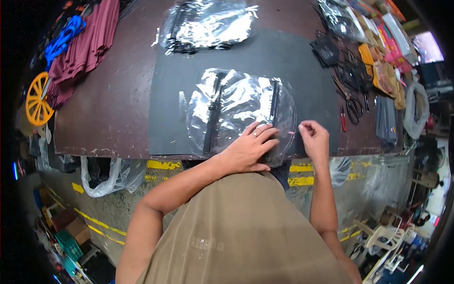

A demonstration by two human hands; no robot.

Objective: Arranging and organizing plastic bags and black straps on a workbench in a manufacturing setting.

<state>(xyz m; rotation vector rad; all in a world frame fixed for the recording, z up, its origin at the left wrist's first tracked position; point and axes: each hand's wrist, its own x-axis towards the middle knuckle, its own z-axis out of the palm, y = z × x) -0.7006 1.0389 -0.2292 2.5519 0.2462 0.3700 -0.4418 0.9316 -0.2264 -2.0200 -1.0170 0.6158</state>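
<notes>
A clear plastic pouch (241, 102) with two black zipper strips, the left one (213, 111) and the right one (274, 100), lies at the table's near edge. My left hand (250, 147) rests on its lower part with the fingers stretched out, near the bottom of the right strip. Just right of the pouch's edge, my right hand (316, 139) is raised with thumb and index finger pinched together; what they hold, if anything, is too small to tell. A small pink mark (292, 133) shows at the pouch's right edge, beside those fingertips.
A dark grey mat (165, 118) lies under the pouch. Behind it sits a stack of similar clear pouches (208, 26). Scissors (353, 106), a red-handled tool (343, 118) and packets of parts lie at right. Maroon cloth (90, 42) and an orange wheel (39, 99) are at left.
</notes>
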